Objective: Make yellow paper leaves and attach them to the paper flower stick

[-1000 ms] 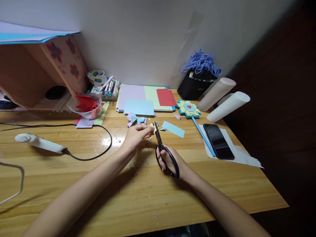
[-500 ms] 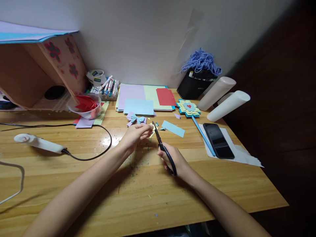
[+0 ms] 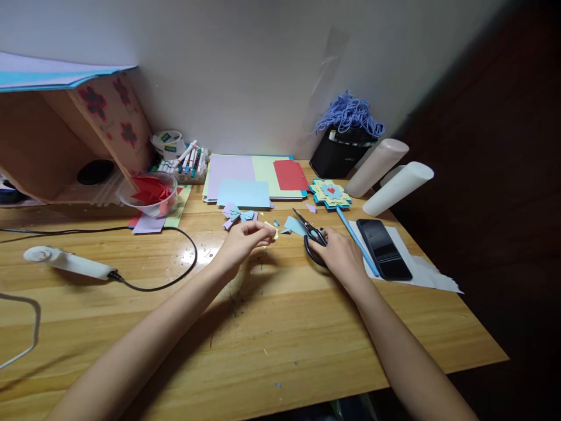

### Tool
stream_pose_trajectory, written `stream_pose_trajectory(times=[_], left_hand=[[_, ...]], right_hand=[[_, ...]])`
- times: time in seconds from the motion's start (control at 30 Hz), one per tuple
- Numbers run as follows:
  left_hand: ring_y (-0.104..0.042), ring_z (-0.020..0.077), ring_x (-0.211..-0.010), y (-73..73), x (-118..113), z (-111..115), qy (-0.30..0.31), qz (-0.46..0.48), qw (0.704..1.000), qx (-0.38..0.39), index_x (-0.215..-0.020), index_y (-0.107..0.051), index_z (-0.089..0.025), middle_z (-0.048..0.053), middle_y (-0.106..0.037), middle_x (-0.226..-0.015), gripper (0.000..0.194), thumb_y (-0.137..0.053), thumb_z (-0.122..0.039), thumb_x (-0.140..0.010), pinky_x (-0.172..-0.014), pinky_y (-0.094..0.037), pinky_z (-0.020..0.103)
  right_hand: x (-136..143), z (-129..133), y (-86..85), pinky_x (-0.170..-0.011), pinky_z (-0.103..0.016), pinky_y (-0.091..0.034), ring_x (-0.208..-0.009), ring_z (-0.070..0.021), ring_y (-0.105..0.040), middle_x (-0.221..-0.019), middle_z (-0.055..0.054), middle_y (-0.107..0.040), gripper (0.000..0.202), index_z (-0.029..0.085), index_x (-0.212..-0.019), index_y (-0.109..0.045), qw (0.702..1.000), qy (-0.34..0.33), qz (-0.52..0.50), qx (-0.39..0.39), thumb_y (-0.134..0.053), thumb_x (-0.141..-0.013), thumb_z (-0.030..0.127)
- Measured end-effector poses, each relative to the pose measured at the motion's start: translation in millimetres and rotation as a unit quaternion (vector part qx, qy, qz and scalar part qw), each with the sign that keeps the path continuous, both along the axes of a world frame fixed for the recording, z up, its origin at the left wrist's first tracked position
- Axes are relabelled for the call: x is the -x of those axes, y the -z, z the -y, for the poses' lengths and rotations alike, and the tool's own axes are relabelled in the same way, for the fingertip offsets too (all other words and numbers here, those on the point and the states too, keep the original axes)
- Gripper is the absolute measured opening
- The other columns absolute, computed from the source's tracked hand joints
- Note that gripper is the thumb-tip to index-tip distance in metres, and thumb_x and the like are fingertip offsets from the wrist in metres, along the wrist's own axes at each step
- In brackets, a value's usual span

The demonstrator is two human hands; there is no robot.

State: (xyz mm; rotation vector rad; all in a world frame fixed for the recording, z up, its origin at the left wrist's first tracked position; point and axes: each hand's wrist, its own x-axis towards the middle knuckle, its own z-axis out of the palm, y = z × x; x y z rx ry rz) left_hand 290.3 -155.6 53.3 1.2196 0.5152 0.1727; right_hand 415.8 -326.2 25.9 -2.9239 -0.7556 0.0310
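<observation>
My left hand (image 3: 245, 240) pinches a small pale yellow paper piece (image 3: 272, 229) just above the wooden desk (image 3: 280, 327). To its right, my right hand (image 3: 344, 257) rests on the black-handled scissors (image 3: 310, 235), which lie low on the desk over a light blue paper scrap (image 3: 293, 224), blades pointing back-left. A folded purple and blue paper bow (image 3: 236, 214) lies just beyond my left hand. Small paper snippets are scattered between the hands.
A stack of coloured sheets (image 3: 254, 175) lies at the back. A layered paper flower on a blue stick (image 3: 331, 194), a black phone (image 3: 384, 248) on white paper, two white cylinders (image 3: 397, 187), a bowl of red paper (image 3: 151, 194), markers (image 3: 186, 161) and a corded white tool (image 3: 65, 261) surround the work spot.
My right hand has carried the scissors from beside the left hand's paper to the right and lowered them onto the desk. My left hand stays put with the small piece.
</observation>
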Motion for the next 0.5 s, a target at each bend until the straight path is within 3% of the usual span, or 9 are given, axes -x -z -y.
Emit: stream_pose_trajectory(times=[0.3, 0.4, 0.5], left_hand=[[-0.053, 0.0086, -0.065, -10.6, 1.5, 6.3, 0.035, 0.043, 0.993, -0.102, -0.064, -0.059, -0.015, -0.001, -0.059, -0.067, 0.007, -0.061, -0.02, -0.067, -0.07, -0.042, 0.023], [-0.055, 0.01, -0.066, -7.2, 1.1, 7.6, 0.034, 0.056, 0.988, -0.137, -0.067, -0.06, -0.014, 0.001, -0.061, -0.07, 0.01, -0.064, -0.023, -0.068, -0.07, -0.044, 0.025], [-0.057, 0.0121, -0.068, -0.3, 1.2, 8.6, 0.033, 0.072, 0.978, -0.191, -0.073, -0.062, -0.014, 0.004, -0.064, -0.074, 0.015, -0.065, -0.028, -0.07, -0.069, -0.045, 0.026]], right_hand=[[-3.9, 1.5, 11.8, -0.063, -0.032, -0.039, -0.079, -0.0248, -0.06, -0.083, -0.01, -0.065, 0.025, 0.017, -0.085, -0.061, 0.997, -0.003, 0.024, -0.077, -0.056, -0.078, 0.041], [1.1, -0.8, 4.6, -0.071, -0.033, -0.042, -0.085, -0.0227, -0.057, -0.092, -0.011, -0.062, 0.02, 0.017, -0.085, -0.061, 0.975, -0.061, 0.021, -0.211, -0.054, -0.08, 0.035], [15.7, -5.4, -6.7, -0.074, -0.029, -0.044, -0.082, -0.0176, -0.057, -0.092, -0.007, -0.061, 0.019, 0.019, -0.087, -0.06, 0.913, -0.149, -0.093, -0.368, -0.049, -0.084, 0.034]])
